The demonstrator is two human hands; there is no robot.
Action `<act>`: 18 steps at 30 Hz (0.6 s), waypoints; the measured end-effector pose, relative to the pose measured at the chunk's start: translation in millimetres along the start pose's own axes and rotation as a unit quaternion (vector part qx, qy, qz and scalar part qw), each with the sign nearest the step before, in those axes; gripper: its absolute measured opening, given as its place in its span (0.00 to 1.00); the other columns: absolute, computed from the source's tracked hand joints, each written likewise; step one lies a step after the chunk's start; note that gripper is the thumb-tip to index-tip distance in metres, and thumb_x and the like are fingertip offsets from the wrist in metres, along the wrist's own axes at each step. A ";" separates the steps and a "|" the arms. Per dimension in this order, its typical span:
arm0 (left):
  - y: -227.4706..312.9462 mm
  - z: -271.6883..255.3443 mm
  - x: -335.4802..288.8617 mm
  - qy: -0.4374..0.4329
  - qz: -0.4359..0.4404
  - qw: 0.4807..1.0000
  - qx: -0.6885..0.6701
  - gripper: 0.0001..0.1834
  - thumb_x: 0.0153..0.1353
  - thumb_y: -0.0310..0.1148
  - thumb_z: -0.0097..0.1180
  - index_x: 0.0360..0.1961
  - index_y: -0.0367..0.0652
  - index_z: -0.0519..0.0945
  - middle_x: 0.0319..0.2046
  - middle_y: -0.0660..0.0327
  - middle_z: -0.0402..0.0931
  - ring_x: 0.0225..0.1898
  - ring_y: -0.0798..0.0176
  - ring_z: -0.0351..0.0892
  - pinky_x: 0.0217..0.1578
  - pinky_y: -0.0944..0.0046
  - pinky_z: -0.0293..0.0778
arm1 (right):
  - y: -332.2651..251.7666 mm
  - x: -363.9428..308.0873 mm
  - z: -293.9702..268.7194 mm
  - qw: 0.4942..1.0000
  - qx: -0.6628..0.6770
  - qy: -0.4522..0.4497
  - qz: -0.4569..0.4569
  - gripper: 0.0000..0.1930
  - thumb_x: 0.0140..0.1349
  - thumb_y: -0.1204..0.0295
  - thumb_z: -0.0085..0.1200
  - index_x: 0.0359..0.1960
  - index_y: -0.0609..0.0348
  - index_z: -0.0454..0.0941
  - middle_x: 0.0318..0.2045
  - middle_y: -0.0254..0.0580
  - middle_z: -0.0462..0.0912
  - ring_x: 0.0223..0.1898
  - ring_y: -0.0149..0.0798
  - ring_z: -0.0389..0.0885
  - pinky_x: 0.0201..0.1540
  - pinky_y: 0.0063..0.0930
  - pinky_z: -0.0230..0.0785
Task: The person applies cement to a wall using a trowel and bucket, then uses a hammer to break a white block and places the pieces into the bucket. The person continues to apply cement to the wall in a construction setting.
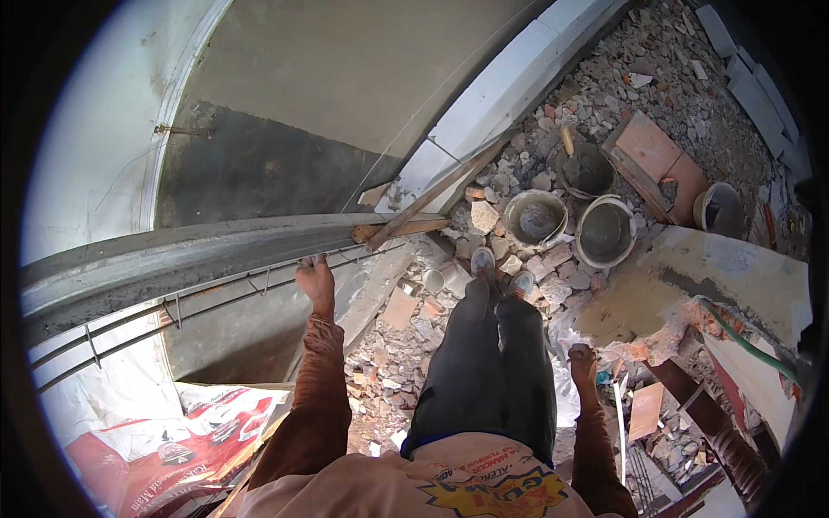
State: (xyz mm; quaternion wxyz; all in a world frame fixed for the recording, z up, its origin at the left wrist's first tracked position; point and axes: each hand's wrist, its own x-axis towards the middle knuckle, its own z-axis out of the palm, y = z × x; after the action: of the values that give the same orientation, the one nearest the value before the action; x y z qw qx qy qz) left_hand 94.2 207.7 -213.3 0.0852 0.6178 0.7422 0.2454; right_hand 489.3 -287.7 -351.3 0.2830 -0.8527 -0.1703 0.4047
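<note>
My left hand (316, 287) is raised beside a long grey concrete beam (216, 246). Its fingers are curled at the thin steel reinforcing bars (220, 324) that run along the beam; the angle hides whether they grip a bar. Low at my right side hangs my right hand (583, 363), fingers bent into the palm, and anything inside it is hidden. Crumpled clear plastic (564, 393) lies near that hand. Ahead of my shoes (484, 259) stand a bucket with a grey patch inside (535, 217) and another holding grey wet mix (607, 231).
Broken brick and rubble (389, 354) cover the ground. A wooden plank (445, 190) leans across the beam's end. Beyond are a dark bucket (589, 170) with a wooden handle in it and another bucket (719, 210). A green hose (751, 341) lies right; printed sacks (186, 449) lie left.
</note>
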 end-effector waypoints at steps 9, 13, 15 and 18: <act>-25.9 43.2 -14.0 -0.042 -0.102 0.993 -0.045 0.18 0.64 0.32 0.60 0.19 0.35 0.74 0.19 0.75 0.64 0.24 0.72 0.57 0.25 0.65 0.61 | 95.9 -38.9 53.3 0.985 0.062 -0.046 0.152 0.10 0.61 0.71 0.51 0.36 0.63 0.82 0.31 0.44 0.85 0.31 0.38 0.84 0.32 0.32 0.76; -33.4 57.0 -13.8 -0.038 -0.055 0.995 -0.073 0.12 0.61 0.28 0.60 0.23 0.32 0.77 0.21 0.65 0.74 0.25 0.71 0.66 0.28 0.63 0.66 | 85.4 -9.3 73.3 0.990 0.044 -0.038 0.127 0.11 0.59 0.75 0.49 0.37 0.65 0.83 0.33 0.49 0.86 0.33 0.43 0.84 0.38 0.35 0.75; -36.6 67.1 -15.8 -0.039 -0.021 0.995 -0.093 0.08 0.62 0.26 0.58 0.31 0.29 0.80 0.29 0.60 0.81 0.32 0.68 0.74 0.36 0.64 0.71 | 68.9 15.6 79.4 0.995 0.056 -0.042 0.075 0.11 0.60 0.73 0.49 0.37 0.65 0.82 0.32 0.49 0.86 0.34 0.43 0.84 0.38 0.36 0.74; -46.4 77.6 -17.9 -0.065 -0.018 0.991 -0.111 0.11 0.62 0.23 0.56 0.44 0.26 0.78 0.43 0.53 0.82 0.45 0.62 0.79 0.48 0.65 0.71 | 27.9 50.7 83.7 0.993 0.052 -0.079 0.069 0.12 0.61 0.70 0.50 0.39 0.64 0.82 0.32 0.49 0.85 0.34 0.44 0.84 0.38 0.38 0.74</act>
State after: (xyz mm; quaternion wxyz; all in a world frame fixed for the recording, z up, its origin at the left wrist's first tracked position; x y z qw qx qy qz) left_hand 90.9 205.2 -305.4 0.2061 0.6060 0.7139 0.2839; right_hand 456.3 -254.3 -441.6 0.2841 -0.8120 -0.1111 0.4975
